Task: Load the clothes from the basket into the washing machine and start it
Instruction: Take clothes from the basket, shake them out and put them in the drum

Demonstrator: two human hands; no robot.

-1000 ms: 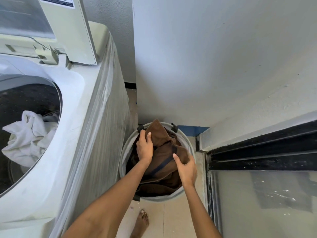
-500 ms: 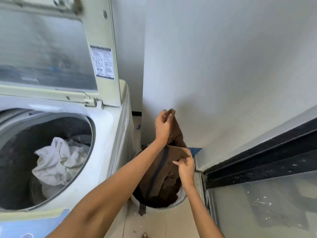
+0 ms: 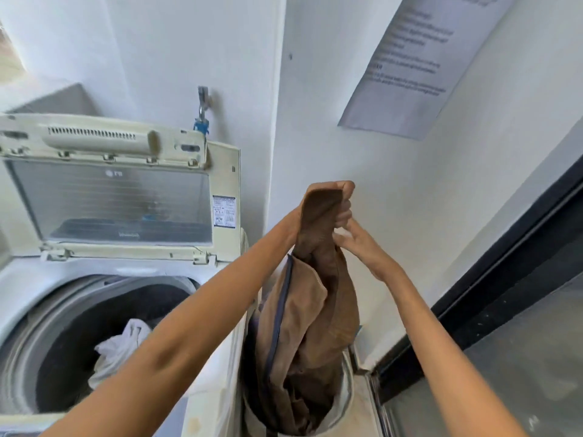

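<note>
A brown garment [image 3: 303, 326] with a dark blue stripe hangs lifted, its lower end still inside the white laundry basket [image 3: 349, 402] on the floor. My left hand [image 3: 339, 209] grips the garment's top, raised to the right of the washing machine [image 3: 38, 279]. Just below it, my right hand [image 3: 359, 247] pinches the cloth with its fingertips. The machine's lid [image 3: 110, 200] stands open. A white cloth [image 3: 116, 351] lies in the dark drum.
A white wall corner stands right behind the basket, with a paper notice [image 3: 410, 58] stuck on it. A dark-framed glass door [image 3: 504, 310] runs along the right. A tap with a blue hose fitting [image 3: 202, 111] sticks out above the machine.
Both hands have lifted the brown garment higher, so most of it now hangs above the basket. My view has tilted up, showing the whole lid and the wall.
</note>
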